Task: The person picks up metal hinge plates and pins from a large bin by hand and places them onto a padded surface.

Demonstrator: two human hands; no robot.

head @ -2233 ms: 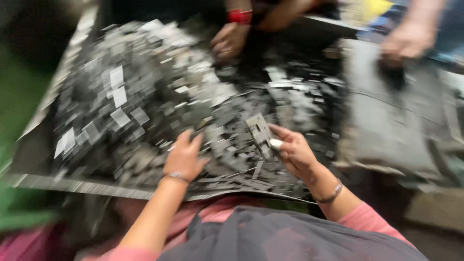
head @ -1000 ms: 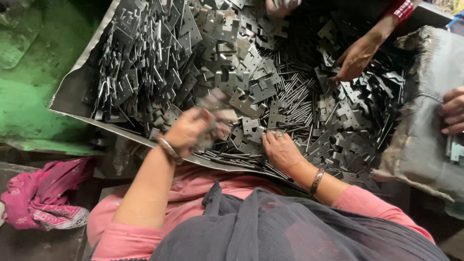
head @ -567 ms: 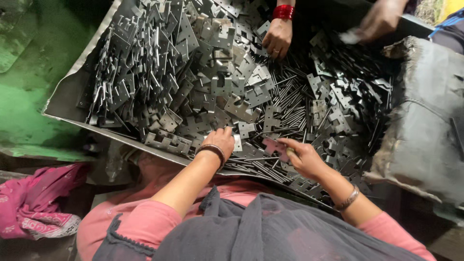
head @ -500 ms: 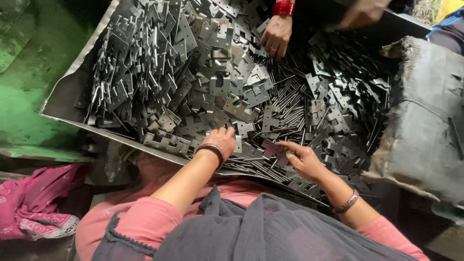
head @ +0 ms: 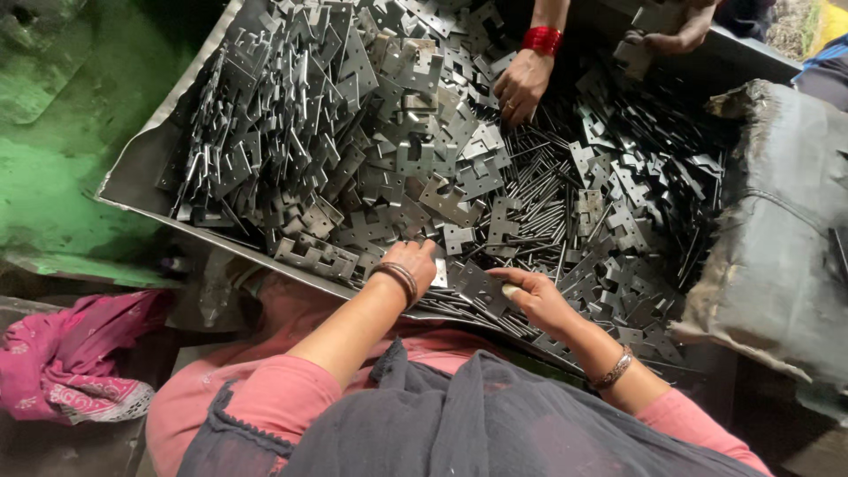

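From my remote seat I judge this sorting to be far from finished: the sheet-metal tray [head: 132, 181] holds a deep heap of flat stamped metal plates [head: 291, 115], far too many to count, most of them loose, though a band on the far left, well beyond the fingers, stands packed on edge in rows, which I take for the part already gathered. Nearer in, my left hand [head: 413, 262] rests on the near edge of the heap, fingers curled down among the plates; whether they actually grip one I cannot tell, since the tips are hidden. Just right of it, my right hand [head: 539, 299] has its fingers loosely bent, the thumb and forefinger pinching the edge of one notched plate [head: 481, 284] that lies between the two hands, just above the tray's near lip. Beyond those fingertips lies a scatter of thin steel pins [head: 539, 190], again uncountable. At the far side I count two hands of other people: one with a red bangle [head: 521, 84] pressed into the pile, another [head: 671, 35] at the top rim. I count one tray, one pink cloth [head: 66, 362] far left, and one grey sack [head: 786, 230] far right.
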